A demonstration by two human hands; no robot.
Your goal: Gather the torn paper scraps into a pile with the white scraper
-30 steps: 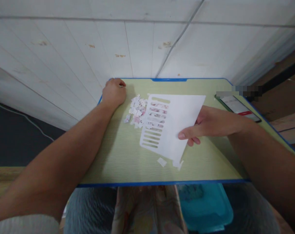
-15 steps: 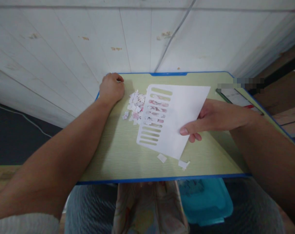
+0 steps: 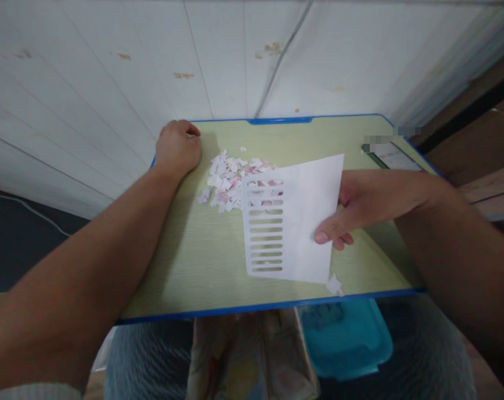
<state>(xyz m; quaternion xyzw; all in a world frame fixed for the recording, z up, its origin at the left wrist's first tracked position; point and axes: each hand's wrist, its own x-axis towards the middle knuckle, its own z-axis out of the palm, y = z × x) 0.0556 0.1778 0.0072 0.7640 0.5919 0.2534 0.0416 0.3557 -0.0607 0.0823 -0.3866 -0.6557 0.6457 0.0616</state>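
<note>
My right hand [image 3: 346,222] holds a thin white sheet with a row of slots [image 3: 306,216], thumb on the near face and fingers behind it. The sheet is tilted over the table, its slotted side to the left. Partly behind its upper left corner lies a pile of small paper scraps [image 3: 227,180], white with some pink. A few more scraps [image 3: 334,285] lie by the sheet's lower right corner. My left hand [image 3: 179,145] rests closed at the far left corner of the table, away from the pile, with its fingers curled under and partly hidden.
The pale green table [image 3: 193,261] has a blue edge and stands against a white plank wall [image 3: 127,66]. A phone [image 3: 396,155] lies at the back right. Below the front edge are a blue plastic container [image 3: 352,344] and a patterned cloth [image 3: 252,361] between the legs.
My right hand has brought the sheet nearer to me and turned it more upright. More of the scrap pile shows behind it. The view has shifted slightly; my left hand stays on the table.
</note>
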